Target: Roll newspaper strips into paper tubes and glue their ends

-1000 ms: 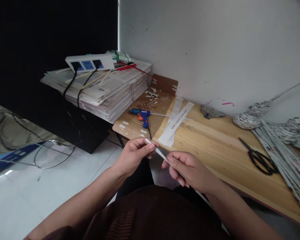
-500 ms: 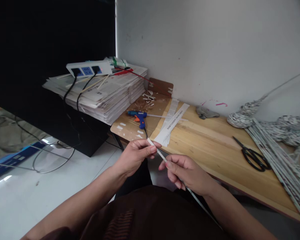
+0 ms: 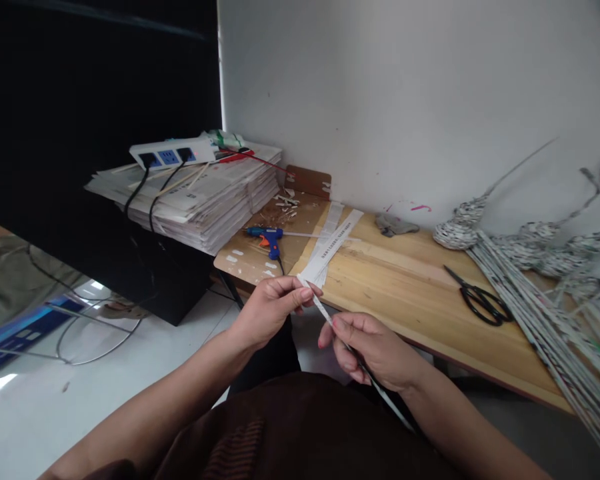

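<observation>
A thin rolled paper tube (image 3: 323, 309) runs slantwise between my two hands over my lap. My left hand (image 3: 279, 303) pinches its far end between thumb and forefinger. Lower down, my right hand (image 3: 363, 343) is closed round the same tube, thumb and forefinger together and the other fingers curled. The tube's near end trails below my right wrist towards my body. Just beyond my left hand lie flat printed paper strips (image 3: 330, 248) on the wooden table (image 3: 400, 280). A blue glue gun (image 3: 271, 241) rests on its side to their left.
Black scissors (image 3: 480, 300) lie on the right of the table, beside a bundle of long paper tubes (image 3: 535, 327). Woven paper shapes (image 3: 460, 230) stand behind. At left, a power strip (image 3: 173, 155) with plugged cords sits on a newspaper stack (image 3: 220, 213). A grey cloth (image 3: 395, 225) lies by the wall.
The view has turned slightly right, so the table things sit further left. Both hands keep hold of the paper tube in nearly the same pose.
</observation>
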`<state>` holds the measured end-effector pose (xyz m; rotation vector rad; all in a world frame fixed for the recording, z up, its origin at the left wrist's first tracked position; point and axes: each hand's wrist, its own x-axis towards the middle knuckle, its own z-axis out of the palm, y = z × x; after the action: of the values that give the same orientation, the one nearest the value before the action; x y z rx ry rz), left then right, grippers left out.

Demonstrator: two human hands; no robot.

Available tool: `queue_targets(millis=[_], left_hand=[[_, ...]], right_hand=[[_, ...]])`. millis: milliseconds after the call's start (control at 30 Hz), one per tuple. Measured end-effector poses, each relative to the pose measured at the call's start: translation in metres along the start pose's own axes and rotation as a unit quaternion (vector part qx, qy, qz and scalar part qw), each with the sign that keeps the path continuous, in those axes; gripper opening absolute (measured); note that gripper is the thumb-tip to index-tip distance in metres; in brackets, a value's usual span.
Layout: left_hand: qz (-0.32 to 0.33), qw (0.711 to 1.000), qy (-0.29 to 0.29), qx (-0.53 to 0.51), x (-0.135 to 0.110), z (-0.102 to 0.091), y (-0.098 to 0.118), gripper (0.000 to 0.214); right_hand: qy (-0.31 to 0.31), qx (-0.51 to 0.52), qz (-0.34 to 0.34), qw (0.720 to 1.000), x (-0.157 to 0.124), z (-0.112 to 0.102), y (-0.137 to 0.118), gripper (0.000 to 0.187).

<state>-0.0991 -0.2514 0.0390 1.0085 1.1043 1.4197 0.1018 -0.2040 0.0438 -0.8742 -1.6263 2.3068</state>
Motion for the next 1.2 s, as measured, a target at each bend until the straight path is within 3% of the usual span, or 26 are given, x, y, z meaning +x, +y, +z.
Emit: queue_targets(millis=[233, 500, 767, 1000, 1200], left_hand=[[-0.029, 0.999, -0.033, -0.029, -0.011, 0.006, 0.003, 0.028], [-0.019, 1.0, -0.014, -0.01, -0.017, 0.018, 0.001, 0.02], [-0.062, 0.989, -0.11, -0.083, -0.014, 0.019, -0.001, 0.038], [-0.088, 0.987, -0.07, -0.115, 0.005, 0.018, -0.015, 0.017], [-0.089, 0.989, -0.031, -0.115, 0.014, 0.018, -0.02, 0.019]], right_hand=[[-0.006, 0.056, -0.028, 0.998, -0.009, 0.002, 0.007, 0.042], [-0.016, 0.067, -0.031, 0.997, -0.021, 0.007, 0.011, 0.04], [-0.04, 0.143, -0.041, 0.988, -0.019, -0.003, 0.02, 0.041], [-0.052, 0.148, -0.036, 0.987, -0.01, -0.012, 0.025, 0.043], [0.014, 0.011, -0.01, 1.0, -0.008, -0.022, 0.027, 0.042]])
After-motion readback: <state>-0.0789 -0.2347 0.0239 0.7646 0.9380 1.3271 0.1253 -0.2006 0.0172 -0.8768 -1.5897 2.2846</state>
